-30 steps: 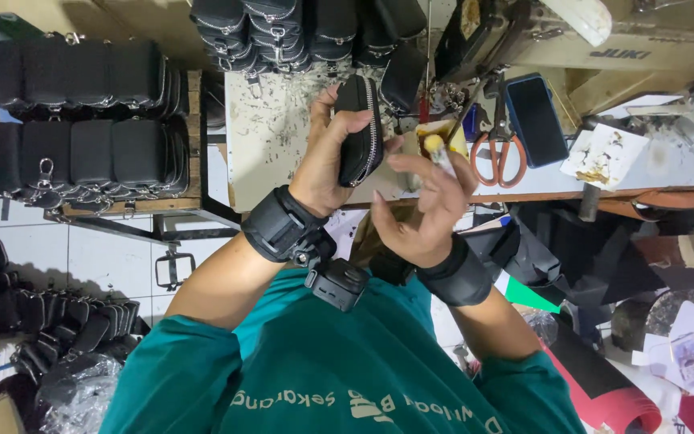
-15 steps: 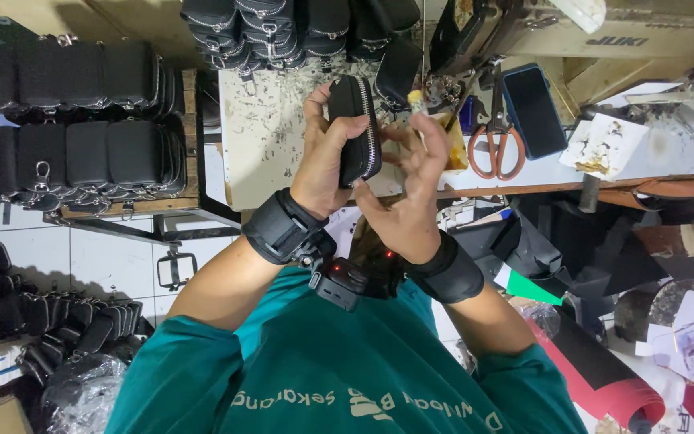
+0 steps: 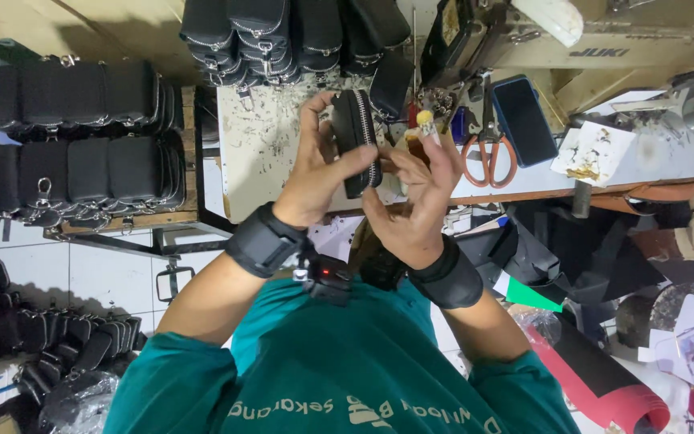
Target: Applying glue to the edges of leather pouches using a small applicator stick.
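Zippered black pouch point(image 3: 357, 141), one of its kind in hand, stands upright between both hands above the pale, scuffed worktable point(image 3: 263, 153). The left hand point(image 3: 315, 173) closes around its near side, thumb laid across the front over the zipper, fingers behind it. The right hand point(image 3: 419, 193) presses the pouch's other edge with its thumb, its fingers half curled; one fingertip wears a pale cap. Each wrist carries one black band, two in all.

One pair of orange-handled scissors point(image 3: 487, 157) and one dark phone point(image 3: 524, 120) lie on the table just right of the hands. A row of finished black pouches point(image 3: 283, 32) hangs along the far edge, too overlapped to count exactly; two stacked rows more point(image 3: 74, 137) fill the shelf at the left. The table's near edge runs under the hands, with free room only on the bare patch left of the pouch.

Against half a second earlier, the pouch has turned so its zipper edge faces the camera, and the right thumb has slid onto it.
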